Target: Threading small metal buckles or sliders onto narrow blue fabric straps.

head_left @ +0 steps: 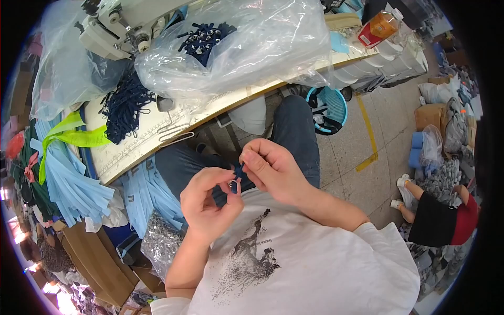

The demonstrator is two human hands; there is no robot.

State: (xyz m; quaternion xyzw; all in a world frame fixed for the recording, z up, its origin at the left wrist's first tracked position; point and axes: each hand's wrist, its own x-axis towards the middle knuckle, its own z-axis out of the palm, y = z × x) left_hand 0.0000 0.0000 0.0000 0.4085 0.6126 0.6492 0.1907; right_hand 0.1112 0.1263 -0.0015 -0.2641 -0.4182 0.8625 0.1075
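Note:
In front of my chest, both hands are closed on one small navy fabric strap (239, 171). My left hand (206, 202) pinches its lower end, where a small shiny ring (234, 184) shows by the fingertips. The upper end is between the thumb and fingers of my right hand (275, 173). Fingers cover most of the strap, so its full shape is hidden. A heap of similar navy straps (126, 107) lies on the table beyond my left hand. More navy pieces with pale bits (206, 42) sit in a clear plastic bag (273, 44).
A sewing machine (113, 31) stands on the white worktable (205, 116). Light blue strips (73, 184) and a neon yellow strip (73, 134) hang at the left. An orange-red bottle (379, 27) is back right. A turquoise basket (336, 107) is on the floor; another person (438, 220) is at right.

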